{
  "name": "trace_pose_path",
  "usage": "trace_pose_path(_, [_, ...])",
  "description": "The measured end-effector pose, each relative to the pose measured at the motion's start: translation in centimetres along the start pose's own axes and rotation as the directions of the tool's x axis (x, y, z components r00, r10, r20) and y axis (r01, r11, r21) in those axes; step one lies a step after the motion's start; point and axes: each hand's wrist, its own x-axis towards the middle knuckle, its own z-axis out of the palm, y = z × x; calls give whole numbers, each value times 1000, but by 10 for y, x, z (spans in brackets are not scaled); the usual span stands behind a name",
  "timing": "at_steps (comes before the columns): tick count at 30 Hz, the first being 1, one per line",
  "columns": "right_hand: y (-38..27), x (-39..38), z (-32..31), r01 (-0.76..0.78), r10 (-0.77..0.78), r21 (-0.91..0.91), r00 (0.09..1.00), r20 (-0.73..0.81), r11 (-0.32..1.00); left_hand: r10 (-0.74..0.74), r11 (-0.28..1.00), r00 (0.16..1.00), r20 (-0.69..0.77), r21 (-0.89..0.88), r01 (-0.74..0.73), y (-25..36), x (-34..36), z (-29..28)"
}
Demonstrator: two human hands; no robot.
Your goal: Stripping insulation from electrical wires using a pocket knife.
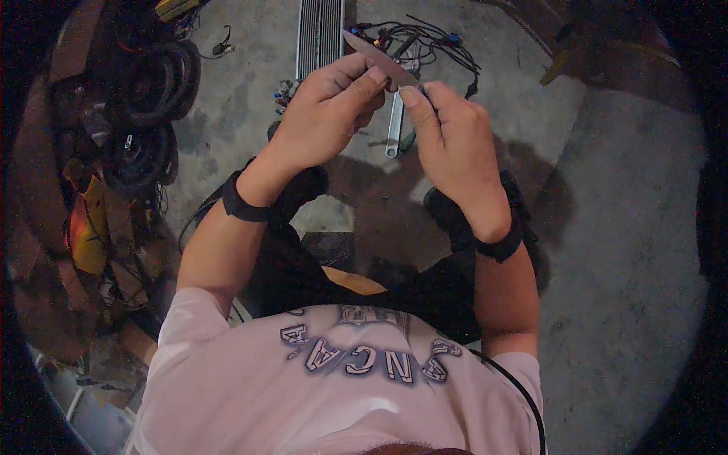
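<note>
A knife (387, 64) with a bare metal blade is raised in front of me, its tip toward the far left. My right hand (455, 140) is closed round its dark handle, thumb near the base of the blade. My left hand (330, 110) is closed in a pinch right beside the blade, with the thumb at its near edge. What those fingers grip, if anything, is hidden. Below the hands, a wrench (395, 125) lies on the floor, and a green-handled tool (408, 141) is partly covered by my right hand.
Beyond my hands lie a ribbed metal panel (319, 38) and a tangle of dark cables (436, 39) with blue connectors. Black coiled hoses (152, 83) and a yellow piece (89, 227) crowd the left side. Wooden beams (557, 64) cross the far right.
</note>
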Motion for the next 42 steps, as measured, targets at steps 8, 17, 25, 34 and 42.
trace_pose_path(8, [-4,6,1,2,-2,-1,1000,-1,1000,-91,980,995,50,-176,98,7,2,-8])
trace_pose_path(17, [-7,10,1,-2,2,6,999,-33,1000,-121,943,989,85,-300,142,5,7,-14])
trace_pose_path(25, [-11,10,0,-16,20,74,998,-57,997,-71,949,994,85,-301,94,11,2,-12])
trace_pose_path(34, [-12,11,-1,-61,66,96,997,-50,994,-61,963,997,54,-259,73,13,0,-13])
trace_pose_path(42, [-9,13,-5,-179,178,166,984,22,970,-72,980,997,15,-186,73,15,2,-16])
